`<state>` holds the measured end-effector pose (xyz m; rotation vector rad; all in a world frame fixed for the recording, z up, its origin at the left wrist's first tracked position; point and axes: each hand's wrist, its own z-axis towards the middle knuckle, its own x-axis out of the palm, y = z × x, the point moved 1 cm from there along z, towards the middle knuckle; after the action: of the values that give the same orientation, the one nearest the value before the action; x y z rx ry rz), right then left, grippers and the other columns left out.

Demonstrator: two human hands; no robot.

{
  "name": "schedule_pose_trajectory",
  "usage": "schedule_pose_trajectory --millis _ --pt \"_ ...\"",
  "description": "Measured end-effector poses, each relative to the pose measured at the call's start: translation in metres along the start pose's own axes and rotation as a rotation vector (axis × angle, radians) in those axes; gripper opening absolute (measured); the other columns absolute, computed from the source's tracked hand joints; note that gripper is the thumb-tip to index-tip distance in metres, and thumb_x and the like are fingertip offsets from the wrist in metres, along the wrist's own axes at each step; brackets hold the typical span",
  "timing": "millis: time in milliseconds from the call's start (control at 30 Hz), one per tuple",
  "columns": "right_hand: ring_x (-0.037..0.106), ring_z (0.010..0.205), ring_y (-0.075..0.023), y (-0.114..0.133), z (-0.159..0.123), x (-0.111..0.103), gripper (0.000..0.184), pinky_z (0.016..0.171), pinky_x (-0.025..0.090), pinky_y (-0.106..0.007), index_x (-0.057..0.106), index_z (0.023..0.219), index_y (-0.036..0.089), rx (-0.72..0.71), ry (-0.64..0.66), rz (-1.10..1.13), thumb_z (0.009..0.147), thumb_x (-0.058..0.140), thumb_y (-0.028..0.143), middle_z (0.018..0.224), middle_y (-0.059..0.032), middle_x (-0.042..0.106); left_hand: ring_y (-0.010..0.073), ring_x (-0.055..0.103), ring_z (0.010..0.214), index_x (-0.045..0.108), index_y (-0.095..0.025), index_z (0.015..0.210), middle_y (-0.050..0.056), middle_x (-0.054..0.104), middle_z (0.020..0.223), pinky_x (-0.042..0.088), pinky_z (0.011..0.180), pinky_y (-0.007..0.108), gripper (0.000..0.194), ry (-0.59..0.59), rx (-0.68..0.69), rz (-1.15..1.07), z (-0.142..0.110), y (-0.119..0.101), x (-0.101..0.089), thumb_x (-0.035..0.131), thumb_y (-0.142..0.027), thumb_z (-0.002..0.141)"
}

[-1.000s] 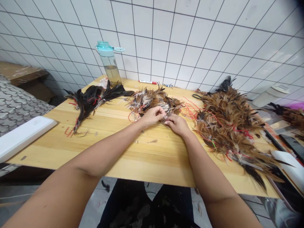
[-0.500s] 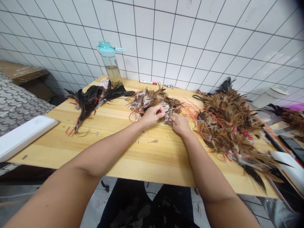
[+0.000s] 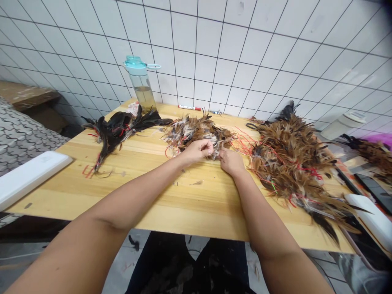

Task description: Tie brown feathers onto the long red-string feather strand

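Both of my hands meet at the near edge of a small heap of brown and grey feathers in the middle of the wooden table. My left hand has its fingers curled and pinched on a few feathers from that heap. My right hand is closed beside it, fingertips pressed into the same tuft. Red threads trail out of the heap to the right.
A large pile of brown feathers covers the table's right side. A bundle of black feathers lies at the left, a teal-capped water bottle behind it. A red marker lies by the tiled wall. A white board sits far left.
My left hand's fingers have curled tighter onto the feather tuft, and my right hand has shifted slightly up toward the heap. The view has tipped a little.
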<state>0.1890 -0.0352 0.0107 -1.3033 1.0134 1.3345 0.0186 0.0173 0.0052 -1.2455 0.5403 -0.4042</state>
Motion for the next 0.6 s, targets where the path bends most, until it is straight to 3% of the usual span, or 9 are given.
schedule_pose_trajectory --millis 133,300,467,600 --pt "0.060 0.082 -0.0190 0.000 -0.005 -0.004 0.031 0.060 0.029 -0.029 0.067 0.097 0.019 0.017 -0.081 -0.048 0.091 0.036 0.021 0.099 -0.0090 0.068 0.0094 0.058 0.064 0.053 -0.013 0.075 0.002 0.061 0.071 0.043 0.062 0.021 0.024 0.084 -0.202 -0.190 -0.002 -0.002 -0.001 0.070 -0.030 0.076" --pt "0.056 0.081 -0.0189 0.006 -0.009 -0.008 0.035 0.064 0.029 -0.031 0.069 0.092 0.017 -0.129 -0.202 -0.045 0.094 0.035 0.025 0.090 -0.0098 0.066 0.0112 0.062 0.057 0.058 -0.011 0.074 0.004 0.061 0.067 0.038 0.048 0.020 0.048 0.105 -0.430 -0.287 -0.001 0.000 0.001 0.067 -0.058 0.077" --pt "0.056 0.081 -0.0193 0.015 -0.012 -0.015 0.033 0.066 0.030 -0.030 0.069 0.092 0.015 -0.198 -0.208 -0.014 0.094 0.038 0.023 0.087 -0.0114 0.065 0.0099 0.059 0.056 0.064 -0.008 0.075 0.006 0.064 0.064 0.034 0.047 0.019 0.049 0.223 -0.411 -0.318 -0.001 0.004 -0.001 0.079 -0.054 0.066" --pt "0.057 0.077 -0.0182 0.017 -0.013 -0.017 0.032 0.064 0.031 -0.030 0.069 0.089 0.017 -0.149 -0.160 0.098 0.094 0.040 0.028 0.088 -0.0094 0.066 0.0074 0.054 0.053 0.063 -0.008 0.073 0.006 0.065 0.065 0.037 0.050 0.021 0.045 0.226 -0.365 -0.355 0.000 0.010 -0.006 0.085 -0.045 0.061"
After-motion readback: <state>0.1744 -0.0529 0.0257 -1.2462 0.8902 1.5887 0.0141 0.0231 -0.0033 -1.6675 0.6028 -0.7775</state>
